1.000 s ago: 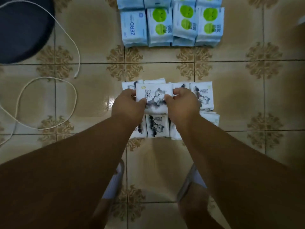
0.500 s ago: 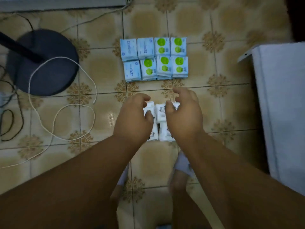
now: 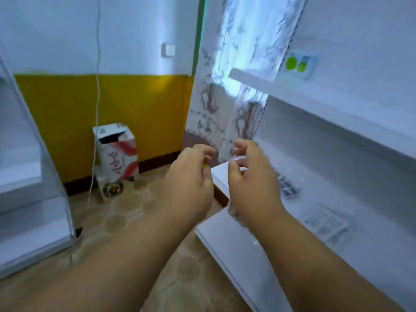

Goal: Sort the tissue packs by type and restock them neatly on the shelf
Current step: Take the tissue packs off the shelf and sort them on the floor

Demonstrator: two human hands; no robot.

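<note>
Right now both hands float mid-frame in front of a white shelf unit that fills the right side of the view. The left hand (image 3: 189, 176) has its fingers (image 3: 206, 152) loosely curled, and the right hand (image 3: 252, 176) mirrors it, fingers bent inward toward the other hand. Neither holds a tissue pack as far as the blurred view shows; a small yellowish spot sits under the left fingertips, too smeared to identify.

The shelf (image 3: 225, 242) has a lower board running from the bottom centre toward the right edge, and an upper board (image 3: 292, 86) in the upper right. One pack with green circles (image 3: 297, 64) stands on the upper board near its back panel. On the lower board, right of the right hand, lie flat white packs with grey print (image 3: 324, 224) and a darker blurred pack (image 3: 288, 188) further back. Most of the lower board's near part shows bare white surface.

A red-and-white carton (image 3: 117, 154) stands on the tiled floor against the yellow wall at centre left, with a white cable (image 3: 97, 86) hanging down the wall above it.

Judging by this, restocking is at an early stage: a few packs are placed, grouped apart by type, and much of the board remains to fill. No unsorted packs are in view, so how many are left cannot be told.
</note>
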